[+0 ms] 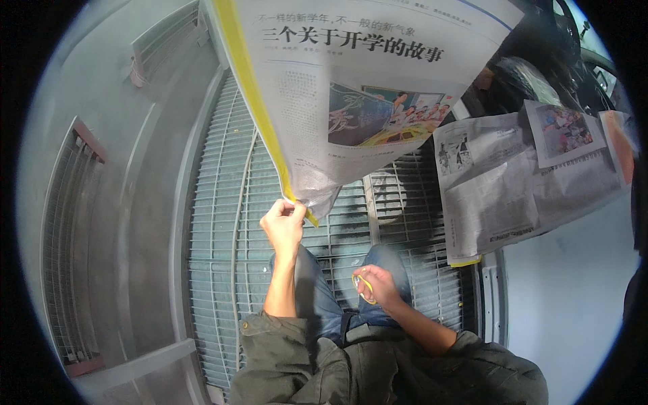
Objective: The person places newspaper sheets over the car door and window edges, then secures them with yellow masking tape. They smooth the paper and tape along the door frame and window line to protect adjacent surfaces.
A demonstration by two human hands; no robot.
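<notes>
A large newspaper sheet (297,88) hangs in front of me, with a strip of yellow tape (263,128) along its left edge. It narrows to a bunched lower end, where my left hand (283,223) pinches the corner and the end of the tape strip. Lower down, near my knees, my right hand (381,287) is closed round a thin roll of yellow tape (365,289). Part of the roll is hidden by the fingers. The hands are apart, the left one higher and farther forward.
At the right, more newspaper (493,196) covers part of a vehicle with a pale panel (567,290). Underfoot lies a metal grating floor (216,223), with a thin hose or cable (236,270) running along it. A grey wall with framed grilles (71,243) stands at the left.
</notes>
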